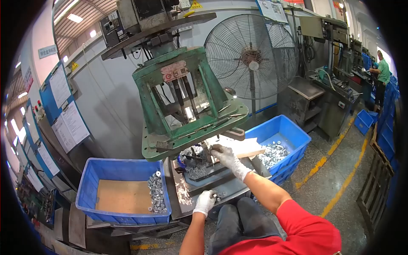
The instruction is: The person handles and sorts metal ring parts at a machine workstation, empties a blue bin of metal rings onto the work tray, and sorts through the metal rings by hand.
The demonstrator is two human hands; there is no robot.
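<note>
My right hand (228, 159), in a white glove, reaches to the tooling (207, 152) under the green press (187, 104). Its fingers are pinched together there; whatever sits between them is too small to make out. Lower down, at the front edge of the metal work table (197, 193), my left hand (205, 202) is also gloved, its fingers curled around small metal parts (216, 197) that poke out at the fingertips. Loose metal bits (196, 171) lie around the base of the tooling.
On the left stands a blue bin (123, 216) with a cardboard sheet (121, 195) and a heap of metal parts (157, 193). Another blue bin (293, 142) at right holds similar parts (273, 154). A large fan (250, 57) stands behind. Far right, a person (383, 72) works.
</note>
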